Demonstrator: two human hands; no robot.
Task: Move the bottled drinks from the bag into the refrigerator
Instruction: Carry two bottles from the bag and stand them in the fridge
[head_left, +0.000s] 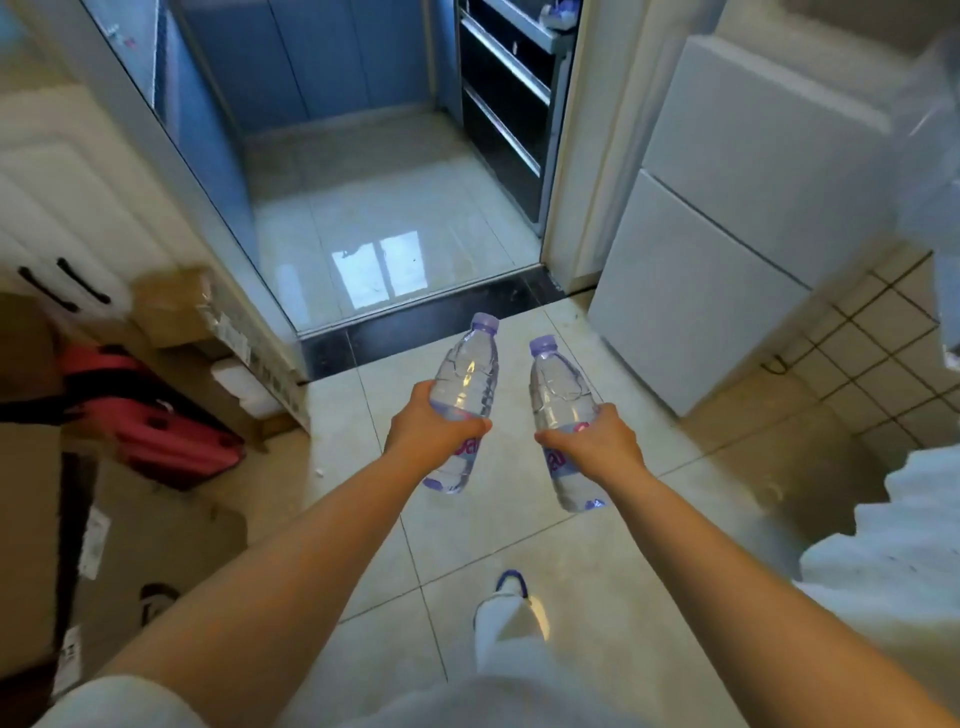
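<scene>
Pale clothing filled the bottom edge of the view, and two bare forearms reached forward from it over the tiled floor (395, 582). One foot in a white shoe with a blue tip (511, 587) stood on the tiles below and between the arms.

Left hand (428, 428) gripped a clear water bottle (464, 384) around its labelled middle, fingers curled round the far side and thumb lying across the near side. Right hand (597, 439) held a second clear bottle (558, 400) the same way, at about the same height. Both bottles had pale purple caps, tilted away from the person, and stayed apart from each other with a narrow gap between them. Neither touched the floor.

Off to the left lay a red case (171, 436) among brown cardboard boxes (171, 306), with a white cabinet (67, 208) behind them. On the right stood the white refrigerator (727, 234), both doors closed, next to a wall of small square tiles (883, 364). A white bag-like shape (893, 545) sat at the right edge; I could not tell what it held.

Farther ahead, a dark threshold strip (441, 317) crossed an open doorway, with glossy floor beyond.
</scene>
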